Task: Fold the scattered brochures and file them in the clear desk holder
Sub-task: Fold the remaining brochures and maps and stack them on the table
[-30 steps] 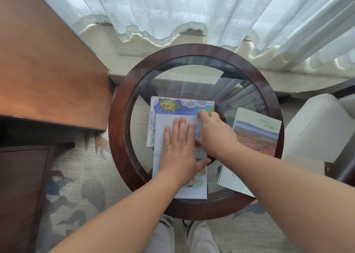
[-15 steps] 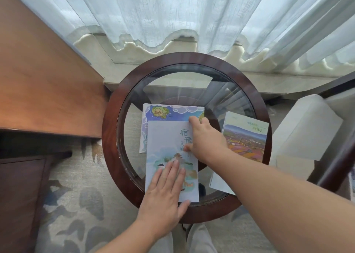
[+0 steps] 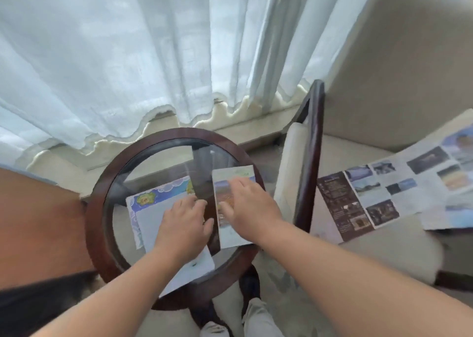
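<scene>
The left hand (image 3: 183, 222) lies flat, fingers spread, on the pale folded brochure (image 3: 163, 231) at the near left of the glass counter (image 3: 158, 165), the right hand (image 3: 249, 206) likewise on the landscape brochure (image 3: 234, 176); thin, light and probably slippery on glass, each seems best lifted by an edge.

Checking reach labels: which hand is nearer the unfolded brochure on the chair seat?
Right. The right hand rests on the table's landscape brochure, closer to the unfolded brochure; the left hand lies farther left.

Both arms are bare, with no sleeves, watch or rings. Light grey trousers (image 3: 258, 318) cover the legs, above a white shoe (image 3: 213, 330).
</scene>
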Tool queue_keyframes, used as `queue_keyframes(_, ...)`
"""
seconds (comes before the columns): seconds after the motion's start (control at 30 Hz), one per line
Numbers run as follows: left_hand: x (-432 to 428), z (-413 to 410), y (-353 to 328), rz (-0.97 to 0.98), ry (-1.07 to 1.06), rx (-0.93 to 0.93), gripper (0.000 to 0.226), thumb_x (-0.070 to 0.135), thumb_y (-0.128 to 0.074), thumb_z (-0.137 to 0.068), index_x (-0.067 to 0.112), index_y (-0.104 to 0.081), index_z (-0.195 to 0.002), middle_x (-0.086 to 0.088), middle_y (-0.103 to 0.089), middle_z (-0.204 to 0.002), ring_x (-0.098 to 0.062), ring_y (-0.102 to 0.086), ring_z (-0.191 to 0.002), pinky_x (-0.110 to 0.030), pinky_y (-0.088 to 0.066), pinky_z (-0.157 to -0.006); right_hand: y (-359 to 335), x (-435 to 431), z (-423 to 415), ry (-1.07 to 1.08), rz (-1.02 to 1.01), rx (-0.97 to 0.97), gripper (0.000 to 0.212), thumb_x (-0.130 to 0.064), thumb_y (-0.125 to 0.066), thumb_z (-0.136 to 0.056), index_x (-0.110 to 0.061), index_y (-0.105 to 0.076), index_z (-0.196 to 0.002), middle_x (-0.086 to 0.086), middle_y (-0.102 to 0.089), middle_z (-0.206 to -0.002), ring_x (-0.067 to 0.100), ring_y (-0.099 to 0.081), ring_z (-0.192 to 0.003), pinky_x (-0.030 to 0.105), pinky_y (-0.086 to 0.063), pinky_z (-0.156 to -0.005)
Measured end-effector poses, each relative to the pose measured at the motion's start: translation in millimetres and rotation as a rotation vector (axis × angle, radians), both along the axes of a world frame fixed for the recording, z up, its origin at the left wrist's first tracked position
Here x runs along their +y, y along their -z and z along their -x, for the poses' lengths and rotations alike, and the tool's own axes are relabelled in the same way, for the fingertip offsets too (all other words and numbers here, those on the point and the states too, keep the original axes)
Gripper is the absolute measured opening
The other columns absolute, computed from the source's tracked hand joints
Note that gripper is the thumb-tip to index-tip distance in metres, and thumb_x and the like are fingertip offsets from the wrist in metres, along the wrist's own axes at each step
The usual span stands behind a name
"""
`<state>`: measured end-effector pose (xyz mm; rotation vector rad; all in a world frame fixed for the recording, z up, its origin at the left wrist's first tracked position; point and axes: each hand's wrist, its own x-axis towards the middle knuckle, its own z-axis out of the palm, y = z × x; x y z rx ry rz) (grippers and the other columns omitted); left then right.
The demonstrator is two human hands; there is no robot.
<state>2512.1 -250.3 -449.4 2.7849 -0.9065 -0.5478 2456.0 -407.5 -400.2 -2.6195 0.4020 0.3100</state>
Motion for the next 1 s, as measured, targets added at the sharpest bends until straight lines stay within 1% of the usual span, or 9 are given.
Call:
queue_keyframes(0.07, -22, 2, -19, 0.039, 0.080, -0.041, 0.038, 0.043, -0.050, -0.091, 0.018, -0.058, -0.119, -0.004, -0.055, -0.122, -0.026, -0.051, -0.113, -0.039, -0.041, -0.093, -20, -18, 22, 0.066, 0.005, -0.027, 0.040, -0.041, -0.049, -0.096, -0.016, -0.049, -0.127, 0.002, -0.053, -0.126, 0.023, -0.050, -0.115, 0.038, -0.044, -0.092)
queue_keyframes(0.13, -47, 10, -37, 0.065, 0.155, -0.058, 0.038, 0.044, -0.047, -0.093, 0.018, -0.057, -0.119, -0.003, -0.056, -0.118, -0.024, -0.052, -0.109, -0.037, -0.044, -0.091, -38, -39, 47, 0.134, 0.004, -0.029, 0.038, -0.039, -0.049, -0.096, -0.018, -0.050, -0.127, 0.002, -0.053, -0.125, 0.024, -0.052, -0.114, 0.038, -0.046, -0.090)
queue_keyframes(0.3, -102, 47, -68, 0.090, 0.301, -0.058, 0.037, 0.042, -0.045, -0.095, 0.022, -0.056, -0.123, 0.001, -0.058, -0.121, -0.020, -0.053, -0.112, -0.035, -0.044, -0.092, -67, -94, 111, 0.295, 0.010, -0.001, 0.041, -0.037, -0.046, -0.097, -0.016, -0.047, -0.131, 0.007, -0.051, -0.130, 0.030, -0.053, -0.117, 0.044, -0.048, -0.093)
queue_keyframes(0.4, -138, 75, -77, 0.063, 0.361, -0.054, 0.035, 0.042, -0.043, -0.094, 0.025, -0.054, -0.123, 0.004, -0.056, -0.122, -0.019, -0.051, -0.113, -0.033, -0.043, -0.092, -72, -129, 150, 0.376, -0.002, -0.011, 0.039, -0.035, -0.047, -0.095, -0.015, -0.050, -0.129, 0.007, -0.051, -0.130, 0.030, -0.053, -0.116, 0.042, -0.048, -0.091)
queue_keyframes(0.57, -218, 134, -91, 0.042, 0.402, -0.060, 0.040, 0.042, -0.045, -0.094, 0.024, -0.053, -0.129, 0.001, -0.055, -0.126, -0.021, -0.050, -0.117, -0.036, -0.043, -0.097, -74, -190, 224, 0.436, -0.025, 0.004, 0.039, -0.035, -0.046, -0.095, -0.015, -0.051, -0.128, 0.008, -0.050, -0.130, 0.030, -0.053, -0.116, 0.041, -0.048, -0.091)
queue_keyframes(0.67, -265, 174, -97, 0.054, 0.429, -0.004, 0.040, 0.041, -0.045, -0.095, 0.025, -0.051, -0.131, 0.002, -0.052, -0.132, -0.020, -0.047, -0.122, -0.035, -0.041, -0.100, -79, -235, 270, 0.486, -0.029, 0.015, 0.038, -0.036, -0.045, -0.096, -0.016, -0.051, -0.129, 0.006, -0.050, -0.132, 0.028, -0.053, -0.115, 0.041, -0.048, -0.089)
queue_keyframes(0.73, -290, 196, -100, 0.082, 0.450, 0.036, 0.037, 0.040, -0.045, -0.096, 0.026, -0.051, -0.130, 0.004, -0.052, -0.132, -0.018, -0.048, -0.122, -0.033, -0.041, -0.098, -83, -265, 294, 0.516, -0.014, 0.037, 0.038, -0.036, -0.044, -0.098, -0.017, -0.051, -0.130, 0.005, -0.049, -0.132, 0.027, -0.054, -0.112, 0.039, -0.049, -0.086)
queue_keyframes(0.9, -337, 215, -103, 0.071, 0.506, 0.039, 0.037, 0.041, -0.044, -0.094, 0.029, -0.051, -0.129, 0.006, -0.053, -0.132, -0.016, -0.052, -0.118, -0.031, -0.045, -0.093, -87, -324, 322, 0.586, 0.004, 0.047, 0.034, -0.033, -0.042, -0.098, -0.016, -0.053, -0.125, 0.006, -0.050, -0.126, 0.026, -0.056, -0.103, 0.041, -0.051, -0.083)
queue_keyframes(1.0, -371, 210, -104, 0.089, 0.522, 0.069, 0.037, 0.039, -0.045, -0.095, 0.027, -0.051, -0.129, 0.004, -0.053, -0.131, -0.018, -0.053, -0.116, -0.031, -0.045, -0.092, -87, -354, 323, 0.621, 0.015, 0.036, 0.035, -0.032, -0.043, -0.097, -0.017, -0.053, -0.126, 0.005, -0.050, -0.130, 0.026, -0.056, -0.107, 0.040, -0.051, -0.085)
